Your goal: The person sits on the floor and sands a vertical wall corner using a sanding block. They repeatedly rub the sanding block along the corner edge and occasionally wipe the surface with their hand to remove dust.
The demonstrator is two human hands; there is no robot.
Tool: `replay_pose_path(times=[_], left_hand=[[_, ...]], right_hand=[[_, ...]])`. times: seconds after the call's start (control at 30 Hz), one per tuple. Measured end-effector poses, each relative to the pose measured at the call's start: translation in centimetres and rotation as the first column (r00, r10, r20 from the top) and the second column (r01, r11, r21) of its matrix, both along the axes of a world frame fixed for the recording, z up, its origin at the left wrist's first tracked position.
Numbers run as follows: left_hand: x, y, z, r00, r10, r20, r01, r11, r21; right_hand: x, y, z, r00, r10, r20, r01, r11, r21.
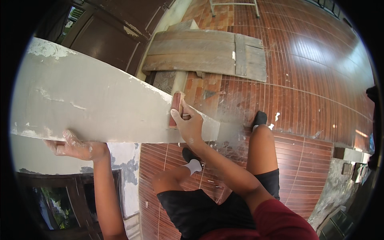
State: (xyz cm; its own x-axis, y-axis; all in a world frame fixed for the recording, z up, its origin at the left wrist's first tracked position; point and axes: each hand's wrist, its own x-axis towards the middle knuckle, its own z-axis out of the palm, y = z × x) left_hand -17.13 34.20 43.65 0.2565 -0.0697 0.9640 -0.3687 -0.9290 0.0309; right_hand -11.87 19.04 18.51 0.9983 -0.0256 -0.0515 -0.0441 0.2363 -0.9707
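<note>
A tall grey wall column [92, 96] with patchy white filler and chipped edges stretches from the left toward the floor. My right hand [191, 126] is closed on a sanding block [175, 108], a small wooden block with a reddish face, held against the column close to its lower end. White dust coats the fingers. My left hand [78, 148] rests at the column's near edge, thumb on the broad face and fingers reaching along the edge, with no tool in it. Part of those fingers is hard to make out.
A weathered wooden plank panel [204, 52] lies beyond the column, beside a brown door [108, 38]. White flakes and dust mark the reddish tiled floor [296, 96]. Ladder-like metal legs [234, 4] stand at the far edge. A dark-framed window [52, 204] is at lower left.
</note>
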Motion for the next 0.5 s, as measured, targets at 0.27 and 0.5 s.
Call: replay_pose_path(times=[0.27, 0.5], left_hand=[[0.1, 0.0, 0.1, 0.995, 0.082, 0.049, -0.087, 0.99, 0.114], [-0.1, 0.3, 0.1, 0.988, 0.145, 0.05, -0.151, 0.979, 0.135]], right_hand=[[0.6, 0.1, -1.7, 1.0, -0.017, -0.017, 0.016, 0.995, -0.099], [0.9, 0.4, -2.6, 0.982, -0.011, -0.187, 0.079, 0.932, 0.355]])
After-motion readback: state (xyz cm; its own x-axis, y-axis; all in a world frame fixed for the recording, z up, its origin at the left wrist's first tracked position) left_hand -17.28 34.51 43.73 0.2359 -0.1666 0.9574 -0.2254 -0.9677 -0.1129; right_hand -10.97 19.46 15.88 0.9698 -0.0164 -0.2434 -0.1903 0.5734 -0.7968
